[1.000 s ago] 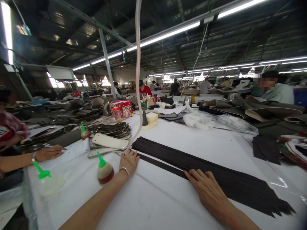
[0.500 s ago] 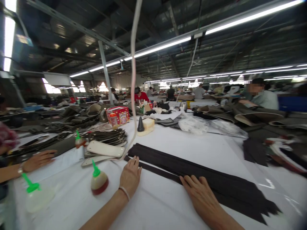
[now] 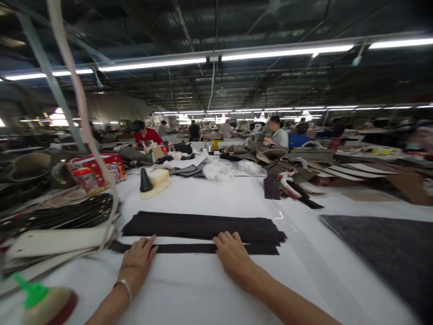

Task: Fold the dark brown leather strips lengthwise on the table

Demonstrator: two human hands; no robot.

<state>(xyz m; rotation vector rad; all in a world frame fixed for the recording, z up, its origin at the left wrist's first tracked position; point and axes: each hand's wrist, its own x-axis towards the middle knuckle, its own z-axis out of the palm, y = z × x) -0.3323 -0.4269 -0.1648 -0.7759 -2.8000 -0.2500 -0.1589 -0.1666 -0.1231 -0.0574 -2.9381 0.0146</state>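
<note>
A narrow dark fabric strip (image 3: 189, 248) lies across the white table. My left hand (image 3: 137, 262) rests flat over the strip's left part, fingers stretched forward. Over its middle-right part lies my right hand (image 3: 233, 255), its fingertips reaching the edge of a stack of wider dark fabric strips (image 3: 199, 225). That stack lies just beyond the narrow strip, parallel to it, with uneven ends at the right. Parts of the narrow strip are hidden under both hands. Neither hand is closed around anything.
A squeeze bottle (image 3: 47, 302) with a green nozzle stands front left. Pale straps (image 3: 61, 241) and black studded strips (image 3: 67, 212) lie behind it. A hanging hose (image 3: 83, 99) reaches the table. A black cone (image 3: 145, 180) stands farther back; a dark sheet (image 3: 382, 253) lies right.
The view has swung right, so things appear farther left and the dark sheet has come into sight. The strips now look nearly level. Both hands stay on the narrow strip.
</note>
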